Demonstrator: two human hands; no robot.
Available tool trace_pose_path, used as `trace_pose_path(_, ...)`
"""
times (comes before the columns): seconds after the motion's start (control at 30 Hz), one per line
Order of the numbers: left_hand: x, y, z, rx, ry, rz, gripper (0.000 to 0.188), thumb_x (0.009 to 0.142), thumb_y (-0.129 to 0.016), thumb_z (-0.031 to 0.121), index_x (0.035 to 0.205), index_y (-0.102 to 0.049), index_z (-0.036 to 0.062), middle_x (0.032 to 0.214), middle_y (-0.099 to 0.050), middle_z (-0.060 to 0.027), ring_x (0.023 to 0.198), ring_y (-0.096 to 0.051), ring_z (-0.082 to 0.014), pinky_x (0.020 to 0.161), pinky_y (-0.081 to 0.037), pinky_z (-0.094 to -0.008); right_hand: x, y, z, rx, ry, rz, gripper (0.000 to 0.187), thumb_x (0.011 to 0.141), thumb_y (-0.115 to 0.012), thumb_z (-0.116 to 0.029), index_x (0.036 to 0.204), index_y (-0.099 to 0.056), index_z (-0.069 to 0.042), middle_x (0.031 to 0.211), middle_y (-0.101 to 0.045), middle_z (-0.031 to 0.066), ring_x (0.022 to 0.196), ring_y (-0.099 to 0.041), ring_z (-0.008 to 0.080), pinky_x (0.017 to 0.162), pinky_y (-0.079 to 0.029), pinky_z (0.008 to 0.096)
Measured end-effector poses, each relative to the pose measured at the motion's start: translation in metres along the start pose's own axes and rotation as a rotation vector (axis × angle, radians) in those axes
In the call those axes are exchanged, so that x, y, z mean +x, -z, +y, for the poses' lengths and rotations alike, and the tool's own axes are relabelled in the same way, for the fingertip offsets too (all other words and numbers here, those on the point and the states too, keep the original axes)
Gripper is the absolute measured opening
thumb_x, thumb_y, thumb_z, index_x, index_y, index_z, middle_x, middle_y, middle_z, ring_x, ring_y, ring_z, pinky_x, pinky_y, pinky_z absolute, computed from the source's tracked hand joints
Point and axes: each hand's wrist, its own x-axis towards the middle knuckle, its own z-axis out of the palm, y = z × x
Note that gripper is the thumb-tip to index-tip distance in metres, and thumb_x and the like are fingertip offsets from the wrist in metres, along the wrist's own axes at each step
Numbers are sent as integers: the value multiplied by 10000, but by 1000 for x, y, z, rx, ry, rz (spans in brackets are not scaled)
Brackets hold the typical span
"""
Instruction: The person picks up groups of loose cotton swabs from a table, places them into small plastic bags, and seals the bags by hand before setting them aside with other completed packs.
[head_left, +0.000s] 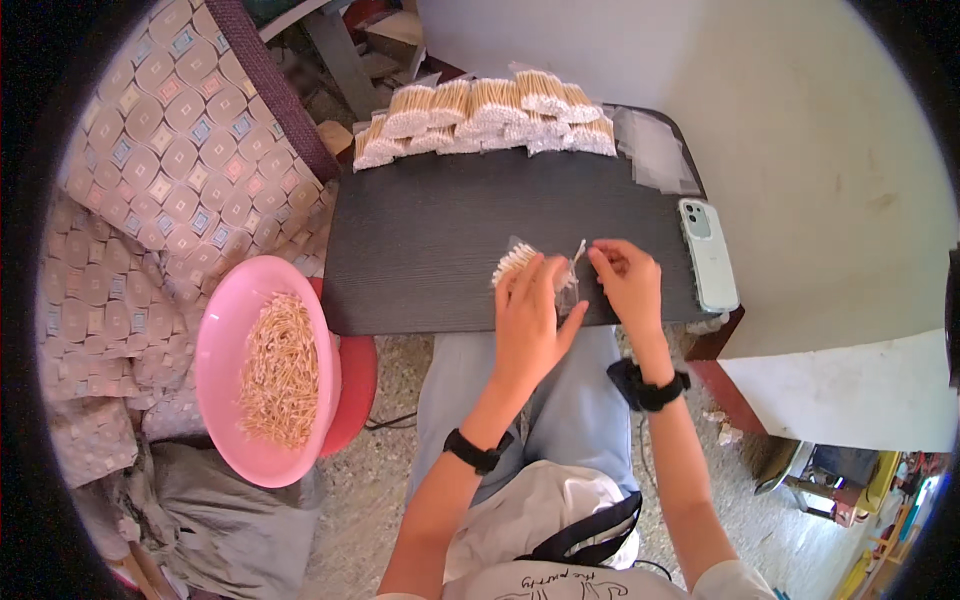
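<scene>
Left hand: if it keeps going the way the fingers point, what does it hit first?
The left hand points up and away across the table. First in line is the swab packet already under its fingertips; beyond that, bare tabletop, then probably the row of packed bundles.

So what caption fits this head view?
Both hands, left hand and right hand, pack cotton swabs into a clear bag.

A dark wood-grain counter (440, 235) fills the middle of the frame, its far edge against a plain pale wall (800, 130) that takes up the upper right. The floor (390, 365) beneath is rough speckled grey concrete. At the left, a fabric with a pattern of rounded squares (170, 170) is draped over furniture. Daylight falls evenly. Metal legs and clutter (345, 45) show at the upper centre, and colourful odds and ends (860, 480) at the lower right.
</scene>
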Motion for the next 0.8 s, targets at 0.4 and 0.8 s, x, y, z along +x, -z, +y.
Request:
trace_pose_path(0.4,0,1,-32,-87,14,-55,341,788,-593,54,1127,-568,75,1100,-617,-140,1118,-536,-321,1032,-317,-481,-4,14,1,-300,707,-172,199,782,-621,-78,977,-659,-57,945,-575,94,883,-546,272,786,-466,349)
trace_pose_path(0.8,2,0,-34,-234,107,49,84,827,-584,47,899,-540,48,1079,-641,-143,1074,-587,-304,1035,-329,-454,-31,35,-11,-333,354,-22,80,835,-577,-83,852,-601,-9,813,-591,130,740,-578,335,651,-470,399)
